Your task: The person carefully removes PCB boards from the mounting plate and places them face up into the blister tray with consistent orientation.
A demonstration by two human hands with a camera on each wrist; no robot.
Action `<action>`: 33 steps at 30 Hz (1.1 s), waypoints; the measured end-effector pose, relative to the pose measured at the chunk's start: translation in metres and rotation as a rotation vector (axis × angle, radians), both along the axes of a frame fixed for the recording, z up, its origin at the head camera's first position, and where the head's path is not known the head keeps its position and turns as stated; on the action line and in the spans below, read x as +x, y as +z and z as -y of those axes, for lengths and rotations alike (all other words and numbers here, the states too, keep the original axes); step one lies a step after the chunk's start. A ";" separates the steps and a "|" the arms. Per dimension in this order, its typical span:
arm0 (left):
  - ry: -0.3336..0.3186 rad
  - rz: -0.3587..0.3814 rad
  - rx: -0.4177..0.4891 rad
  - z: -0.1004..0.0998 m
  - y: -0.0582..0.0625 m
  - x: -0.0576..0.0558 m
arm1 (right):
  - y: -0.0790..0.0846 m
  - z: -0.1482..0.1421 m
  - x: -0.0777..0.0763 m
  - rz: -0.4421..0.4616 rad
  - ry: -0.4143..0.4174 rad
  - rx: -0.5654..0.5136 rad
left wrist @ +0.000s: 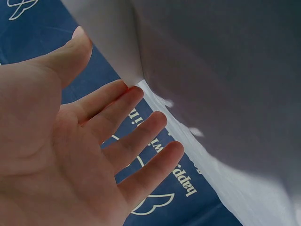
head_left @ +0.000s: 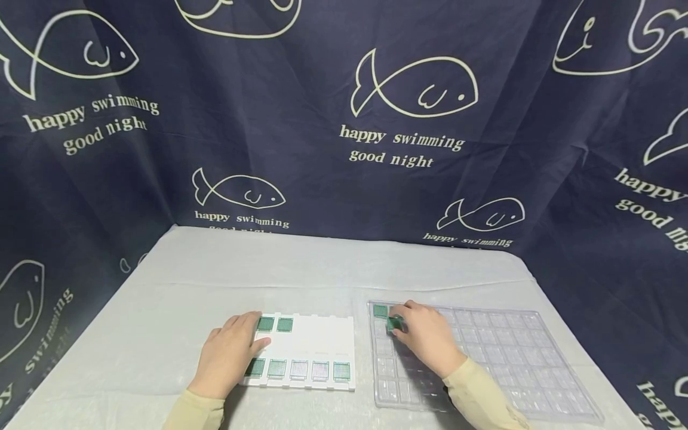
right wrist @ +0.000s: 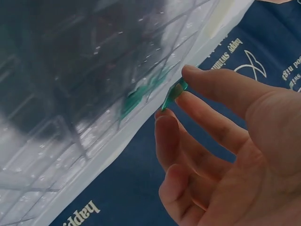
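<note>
A small green circuit board [head_left: 394, 323] is pinched between the thumb and fingertips of my right hand [head_left: 427, 337], over the upper left of a clear compartmented tray [head_left: 543, 358]. The right wrist view shows that circuit board [right wrist: 172, 94] tilted, edge toward the camera. My left hand [head_left: 228, 352] lies along the left edge of a white board [head_left: 317, 343], its thumb over the top face. In the left wrist view, the fingers of the left hand [left wrist: 89, 136] are extended and spread beside the white board's pale surface [left wrist: 197, 61].
On the white board, two green circuit boards [head_left: 285, 324] sit in the far row and several more [head_left: 321, 370] in the near row. Another green circuit board [head_left: 380, 311] lies in the tray's far left compartment. Dark fish-print fabric [head_left: 322, 89] surrounds the white-covered table [head_left: 322, 257].
</note>
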State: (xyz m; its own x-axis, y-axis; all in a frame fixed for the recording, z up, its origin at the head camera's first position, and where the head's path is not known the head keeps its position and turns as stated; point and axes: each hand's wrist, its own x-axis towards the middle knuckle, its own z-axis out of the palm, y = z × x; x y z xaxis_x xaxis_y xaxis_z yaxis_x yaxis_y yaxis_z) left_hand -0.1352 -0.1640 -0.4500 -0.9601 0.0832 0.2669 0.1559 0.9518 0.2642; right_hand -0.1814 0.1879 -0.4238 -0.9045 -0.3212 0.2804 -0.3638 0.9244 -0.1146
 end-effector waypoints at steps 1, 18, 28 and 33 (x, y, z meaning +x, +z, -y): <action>0.000 -0.002 0.001 0.000 0.000 0.000 | 0.000 -0.001 0.000 0.001 -0.003 0.001; 0.002 0.009 -0.004 0.000 -0.001 0.000 | -0.006 -0.010 0.000 0.040 -0.018 0.022; -0.001 -0.004 -0.002 0.000 -0.001 0.002 | -0.009 -0.012 0.000 0.040 -0.008 0.019; -0.002 -0.012 -0.005 0.000 0.000 0.001 | -0.008 -0.012 -0.002 0.049 -0.009 0.010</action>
State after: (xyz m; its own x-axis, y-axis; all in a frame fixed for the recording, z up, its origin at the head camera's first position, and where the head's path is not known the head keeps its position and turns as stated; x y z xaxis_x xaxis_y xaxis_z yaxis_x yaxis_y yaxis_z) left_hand -0.1339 -0.1641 -0.4499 -0.9566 0.0866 0.2783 0.1611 0.9528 0.2575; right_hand -0.1832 0.2000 -0.4323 -0.9199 -0.3155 0.2328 -0.3495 0.9289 -0.1223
